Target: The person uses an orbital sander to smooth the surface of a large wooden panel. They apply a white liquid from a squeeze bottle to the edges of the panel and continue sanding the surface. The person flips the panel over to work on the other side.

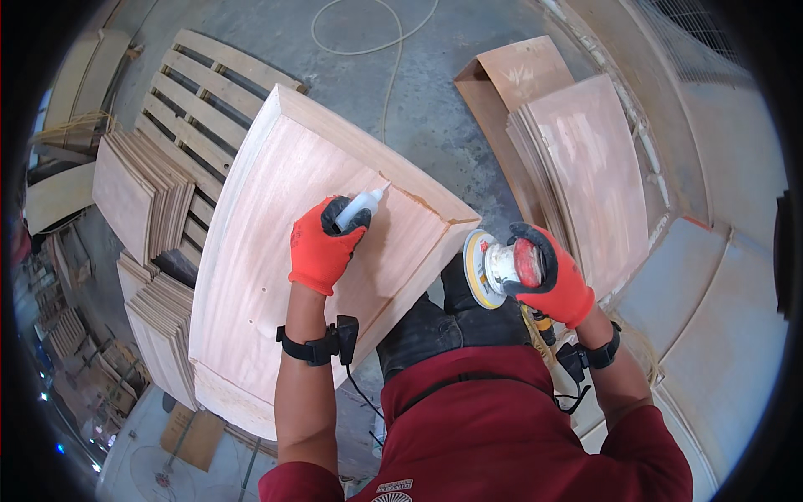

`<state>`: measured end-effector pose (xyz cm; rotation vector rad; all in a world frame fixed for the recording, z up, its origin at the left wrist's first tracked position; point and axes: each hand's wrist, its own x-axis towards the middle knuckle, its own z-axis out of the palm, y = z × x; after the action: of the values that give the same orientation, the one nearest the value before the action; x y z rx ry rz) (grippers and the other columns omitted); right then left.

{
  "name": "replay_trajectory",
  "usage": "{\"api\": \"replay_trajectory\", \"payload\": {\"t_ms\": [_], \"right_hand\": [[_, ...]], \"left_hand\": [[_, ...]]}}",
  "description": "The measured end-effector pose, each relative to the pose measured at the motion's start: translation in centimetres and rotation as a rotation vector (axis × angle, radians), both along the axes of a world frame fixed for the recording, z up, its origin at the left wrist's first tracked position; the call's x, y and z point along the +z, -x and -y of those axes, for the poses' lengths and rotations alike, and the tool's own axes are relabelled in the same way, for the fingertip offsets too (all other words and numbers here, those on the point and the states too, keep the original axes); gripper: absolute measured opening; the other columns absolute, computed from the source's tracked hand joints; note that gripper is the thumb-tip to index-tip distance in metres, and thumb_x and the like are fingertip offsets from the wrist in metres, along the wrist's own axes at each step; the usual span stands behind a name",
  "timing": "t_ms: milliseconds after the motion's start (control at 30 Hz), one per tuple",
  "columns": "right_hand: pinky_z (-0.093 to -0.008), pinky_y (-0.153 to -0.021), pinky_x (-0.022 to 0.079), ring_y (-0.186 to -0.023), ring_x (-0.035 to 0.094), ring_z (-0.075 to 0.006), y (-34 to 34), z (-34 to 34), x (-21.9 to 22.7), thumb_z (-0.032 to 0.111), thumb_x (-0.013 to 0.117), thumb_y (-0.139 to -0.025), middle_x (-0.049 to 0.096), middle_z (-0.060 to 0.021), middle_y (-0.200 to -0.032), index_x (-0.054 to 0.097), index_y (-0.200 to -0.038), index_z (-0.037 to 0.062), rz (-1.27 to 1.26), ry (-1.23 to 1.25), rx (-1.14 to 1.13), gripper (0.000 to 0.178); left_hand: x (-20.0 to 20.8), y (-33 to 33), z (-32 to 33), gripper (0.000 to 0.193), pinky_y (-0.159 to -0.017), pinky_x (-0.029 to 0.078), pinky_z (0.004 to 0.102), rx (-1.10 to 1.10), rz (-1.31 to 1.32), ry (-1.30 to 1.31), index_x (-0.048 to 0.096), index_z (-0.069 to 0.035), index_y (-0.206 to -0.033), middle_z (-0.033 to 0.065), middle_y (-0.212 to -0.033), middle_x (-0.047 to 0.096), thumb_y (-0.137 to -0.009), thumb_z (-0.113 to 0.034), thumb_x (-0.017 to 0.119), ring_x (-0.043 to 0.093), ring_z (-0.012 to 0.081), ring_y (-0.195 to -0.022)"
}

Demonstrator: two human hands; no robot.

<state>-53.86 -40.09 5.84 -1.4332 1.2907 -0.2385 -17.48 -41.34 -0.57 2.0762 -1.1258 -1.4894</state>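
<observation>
My left hand [324, 248], in a red glove with black fingers, is closed round a white squeeze bottle [360, 208]. The bottle's narrow nozzle points at the inner corner of a shallow wooden box or drawer-like panel [276, 217] in front of me. A brown line of glue or filler [411, 197] runs along that inner seam toward the right corner. My right hand [552, 280], gloved the same way, grips a round orbital sander [504, 266]. The sander is held up beside the panel's right corner, its disc facing left and apart from the wood.
Stacked wooden panels [150, 192] stand at the left by a slatted pallet [196, 96]. More curved panels [581, 167] lean at the right. A pale hose [389, 84] loops over the grey floor [351, 92]. A piece of cardboard [192, 435] lies at the lower left.
</observation>
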Motion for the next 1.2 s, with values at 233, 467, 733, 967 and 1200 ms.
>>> {"api": "replay_trajectory", "payload": {"t_ms": [233, 467, 733, 967, 1200], "right_hand": [[-0.0396, -0.108, 0.045, -0.127, 0.058, -0.0276, 0.5, -0.3, -0.5, 0.016, 0.092, -0.066, 0.058, -0.0168, -0.137, 0.044, -0.143, -0.0009, 0.003, -0.022, 0.009, 0.093], [-0.0392, -0.107, 0.046, -0.124, 0.059, -0.0269, 0.0, -0.1, -0.2, 0.014, 0.091, -0.067, 0.059, -0.0161, -0.135, 0.046, -0.142, 0.0001, -0.003, -0.020, 0.008, 0.089], [-0.0392, -0.105, 0.047, -0.122, 0.060, -0.0276, -0.4, -0.4, 0.1, 0.015, 0.091, -0.067, 0.060, -0.0163, -0.133, 0.047, -0.141, 0.0000, 0.022, 0.002, 0.000, 0.087], [-0.0393, -0.104, 0.047, -0.121, 0.061, -0.0287, -0.6, -0.5, -0.1, 0.015, 0.090, -0.068, 0.061, -0.0169, -0.131, 0.049, -0.140, 0.0000, -0.007, 0.032, 0.015, 0.085], [-0.0396, -0.105, 0.047, -0.122, 0.060, -0.0292, -1.0, -0.8, 0.0, 0.014, 0.090, -0.066, 0.061, -0.0167, -0.132, 0.049, -0.140, 0.0007, -0.008, 0.008, 0.006, 0.086]], "left_hand": [[-0.6, -0.3, -0.4, 0.032, -0.068, 0.051, 0.0277, 0.025, 0.005, 0.062, 0.071, -0.003, -0.111, 0.0040, -0.084, 0.068, -0.080, -0.007, 0.078, 0.060, 0.0102, -0.073], [-0.7, -0.4, -0.6, 0.030, -0.059, 0.048, 0.0276, 0.034, 0.029, 0.083, 0.071, -0.005, -0.110, 0.0031, -0.075, 0.065, -0.081, -0.009, 0.078, 0.058, 0.0100, -0.063], [-2.2, -0.4, -1.0, 0.024, -0.055, 0.046, 0.0296, 0.002, 0.051, 0.288, 0.072, -0.006, -0.104, 0.0032, -0.067, 0.063, -0.081, -0.015, 0.078, 0.057, 0.0119, -0.053], [-1.0, -0.1, -0.8, 0.028, -0.056, 0.046, 0.0261, 0.022, -0.021, 0.092, 0.071, -0.004, -0.108, 0.0020, -0.074, 0.064, -0.080, -0.008, 0.077, 0.055, 0.0076, -0.061], [-0.2, 0.5, -0.7, 0.029, -0.056, 0.046, 0.0269, 0.028, -0.020, 0.061, 0.071, -0.004, -0.108, 0.0026, -0.074, 0.065, -0.080, -0.009, 0.078, 0.056, 0.0086, -0.060]]}}
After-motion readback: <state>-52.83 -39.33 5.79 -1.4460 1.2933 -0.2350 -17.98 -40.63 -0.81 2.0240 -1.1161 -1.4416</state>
